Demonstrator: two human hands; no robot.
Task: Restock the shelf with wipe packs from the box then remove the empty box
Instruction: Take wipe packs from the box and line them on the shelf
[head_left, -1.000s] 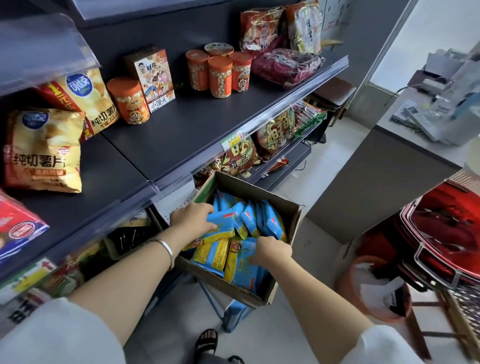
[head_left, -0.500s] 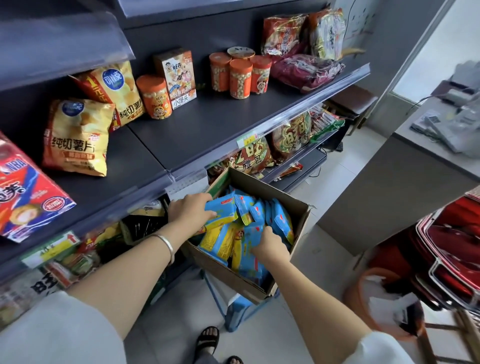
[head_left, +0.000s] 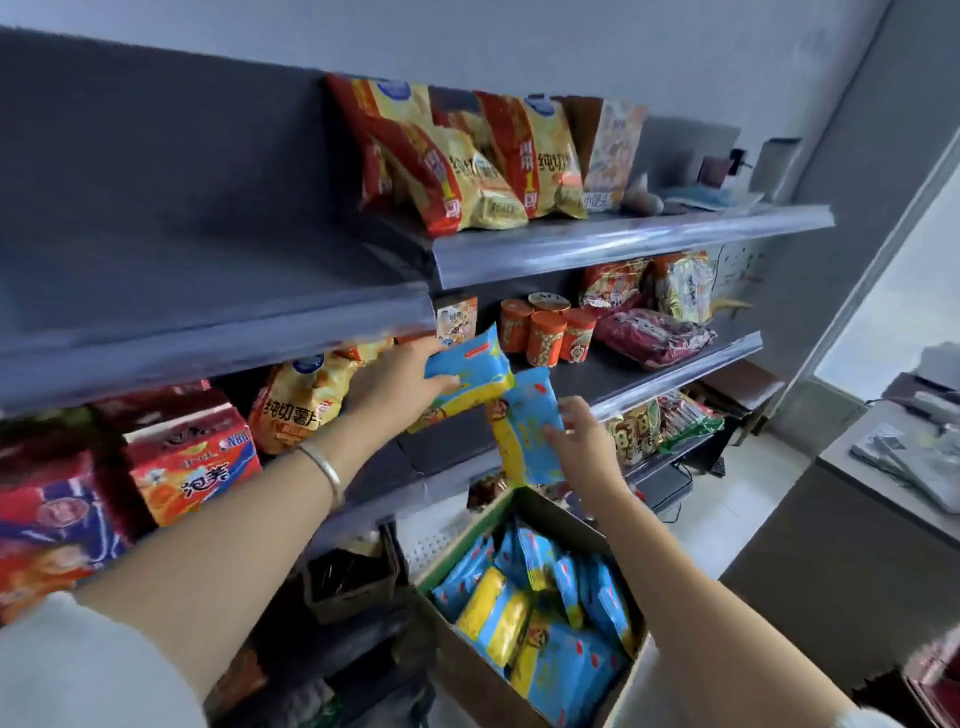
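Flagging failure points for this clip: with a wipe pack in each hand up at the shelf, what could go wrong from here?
The right hand grips the right wipe pack by one side only, above the cardboard box; it may slip and fall. The left hand carries the left wipe pack close to the orange canisters on the middle shelf; pushing it in could topple them.

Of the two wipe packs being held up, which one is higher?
The left pack, in the left hand, tilted; the right pack, in the right hand, hangs upright, lower.
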